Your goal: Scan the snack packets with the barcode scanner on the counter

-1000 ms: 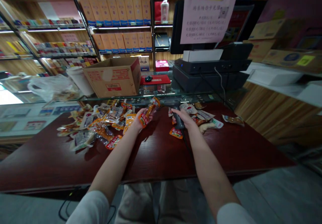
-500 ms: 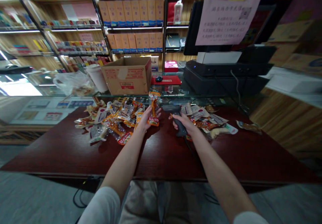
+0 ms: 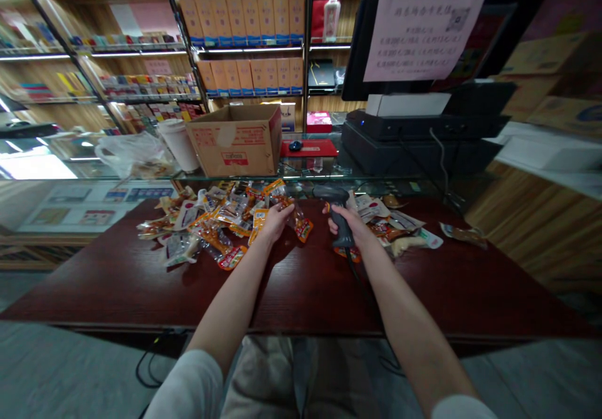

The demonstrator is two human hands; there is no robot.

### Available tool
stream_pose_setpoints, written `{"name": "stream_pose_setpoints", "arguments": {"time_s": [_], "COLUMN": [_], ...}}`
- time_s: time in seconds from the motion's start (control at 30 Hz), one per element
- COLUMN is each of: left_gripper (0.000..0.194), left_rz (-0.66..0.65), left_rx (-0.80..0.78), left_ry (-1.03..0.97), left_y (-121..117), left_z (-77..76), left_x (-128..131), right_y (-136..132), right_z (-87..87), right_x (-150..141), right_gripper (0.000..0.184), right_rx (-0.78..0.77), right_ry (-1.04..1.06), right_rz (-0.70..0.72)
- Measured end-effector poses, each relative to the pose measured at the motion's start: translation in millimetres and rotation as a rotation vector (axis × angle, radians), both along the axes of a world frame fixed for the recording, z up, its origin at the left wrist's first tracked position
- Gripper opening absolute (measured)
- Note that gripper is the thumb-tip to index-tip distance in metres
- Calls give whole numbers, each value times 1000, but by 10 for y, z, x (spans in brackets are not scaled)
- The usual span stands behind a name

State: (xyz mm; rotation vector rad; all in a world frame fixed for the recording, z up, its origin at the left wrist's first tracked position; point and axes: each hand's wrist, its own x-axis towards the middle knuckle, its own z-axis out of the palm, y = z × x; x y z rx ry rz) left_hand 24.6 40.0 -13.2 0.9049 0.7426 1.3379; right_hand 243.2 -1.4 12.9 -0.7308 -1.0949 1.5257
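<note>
Fingers of my left hand (image 3: 277,221) are closed on a clear and orange snack packet (image 3: 301,226) with brown food inside, seemingly a meat snack. The packet lies tilted, its red-orange end toward the lower right. Wrapped round the grip of a black handheld barcode scanner (image 3: 343,234) is my right hand (image 3: 348,219); the scanner's head points left toward the packet. Beside my left hand spreads a pile of similar packets (image 3: 216,240). A second pile of packets (image 3: 399,221) lies right of the scanner, partly hidden by my right hand and forearm.
A dark red wooden table (image 3: 301,300) is in front of me. Behind it, a glass counter carries an open cardboard box (image 3: 235,146), a white cup (image 3: 179,146), a plastic bag (image 3: 134,155), a mouse (image 3: 295,146) and a register (image 3: 423,137). A lone packet (image 3: 463,234) lies far right.
My left hand has turned the packet from upright to slanting and lowered its fingers over it. The scanner has swung so its head faces left and shows clearly, still in my right hand.
</note>
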Motion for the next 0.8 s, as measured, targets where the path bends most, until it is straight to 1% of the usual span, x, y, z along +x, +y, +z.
{"name": "stream_pose_setpoints", "arguments": {"time_s": [0.13,0.27,0.33,0.4,0.5,0.63,0.7,0.8], "left_gripper": [47,50,51,51,53,47,43,37], "left_rz": [111,220,246,250,211,51,-18,-68], "left_rx": [49,80,95,123,181,191,173,151], "left_ry": [54,31,50,116,243,346,384,437], "left_y": [3,46,65,71,41,-47,-86,-113], "left_z": [-11,-15,-18,-21,-13,23,42,58], "left_x": [14,-8,-25,-36,-25,28,53,68], "right_y": [-42,-105,-118,-124,-147,-209,-230,-236], "right_z": [41,102,113,114,120,163,184,197], "right_x": [14,19,2,-33,-100,-154,-160,-158], "right_gripper": [33,35,36,36,34,34,35,35], "right_rx": [4,-46,-76,-73,1,97,110,97], "right_ry": [-43,-168,-217,-226,-170,-132,-131,-123], "right_rz": [14,93,103,87,63,88,108,93]}}
